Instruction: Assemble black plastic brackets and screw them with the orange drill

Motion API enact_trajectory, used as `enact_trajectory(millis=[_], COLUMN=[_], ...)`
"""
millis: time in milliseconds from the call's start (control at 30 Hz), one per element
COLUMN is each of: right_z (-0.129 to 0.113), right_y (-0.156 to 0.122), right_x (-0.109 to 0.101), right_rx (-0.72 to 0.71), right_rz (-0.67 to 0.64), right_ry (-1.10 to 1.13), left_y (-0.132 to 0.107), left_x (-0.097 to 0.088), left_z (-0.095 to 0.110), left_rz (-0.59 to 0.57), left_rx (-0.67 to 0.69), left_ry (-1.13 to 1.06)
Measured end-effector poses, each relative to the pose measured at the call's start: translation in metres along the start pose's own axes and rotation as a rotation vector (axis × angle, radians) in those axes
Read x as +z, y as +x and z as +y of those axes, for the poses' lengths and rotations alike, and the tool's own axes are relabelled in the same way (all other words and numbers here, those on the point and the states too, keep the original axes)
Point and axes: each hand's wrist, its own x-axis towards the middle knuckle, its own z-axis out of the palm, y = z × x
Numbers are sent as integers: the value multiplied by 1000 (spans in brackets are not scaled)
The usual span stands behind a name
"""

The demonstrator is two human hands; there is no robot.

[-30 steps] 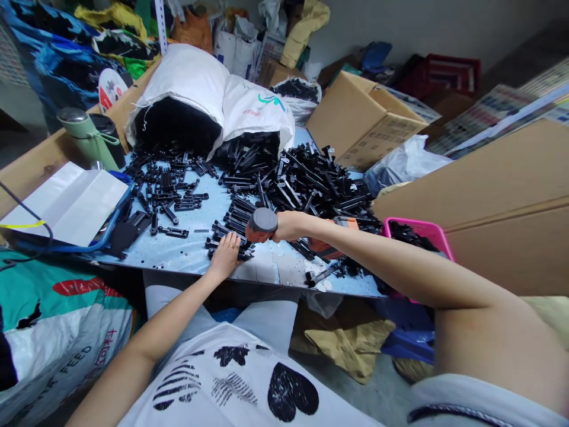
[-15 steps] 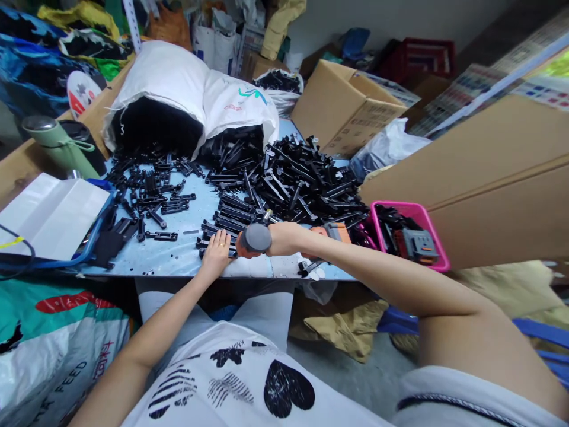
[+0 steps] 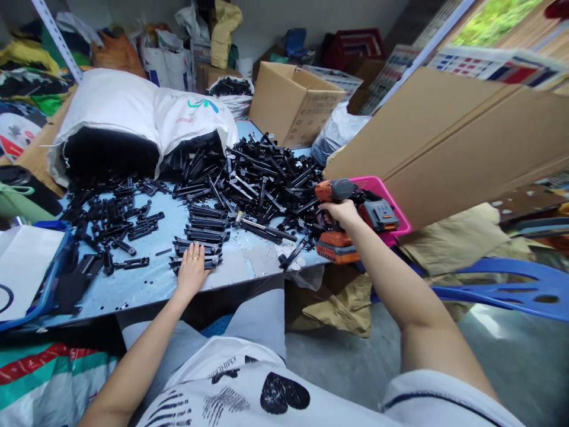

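Lying flat with fingers extended, the left hand [image 3: 192, 274] was kept on the lined-up black parts [image 3: 206, 224] on the tabletop [image 3: 142, 287]; the orange drill [image 3: 328, 190], clasped by the right hand [image 3: 344, 213], had been carried rightward beside the pink basket [image 3: 397, 206]; drill work was judged interrupted.

Counted two hands [image 3: 192, 271], one ring [image 3: 195, 258], one orange drill [image 3: 326, 191], one pink basket [image 3: 381, 188], one open carton [image 3: 275, 101] and two gaping white sacks [image 3: 111, 98]. Lost count of the black parts [image 3: 262, 184], too thickly heaped.
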Motion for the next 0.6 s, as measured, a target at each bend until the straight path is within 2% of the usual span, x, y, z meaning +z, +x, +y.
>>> enact_trajectory(millis=[67, 167, 433, 600], right_z=[8, 19, 62, 65], right_y=[22, 39, 38, 42], right_x=[-2, 2, 7, 18], right_rx=[87, 141, 151, 140], right_rz=[53, 44, 60, 24], right_ry=[86, 159, 193, 105], left_y=[0, 1, 1, -1], left_x=[1, 1, -5, -2], left_z=[0, 1, 4, 2], left_rz=[6, 5, -17, 4], left_rx=[-3, -3, -13, -2], left_ry=[8, 26, 25, 14])
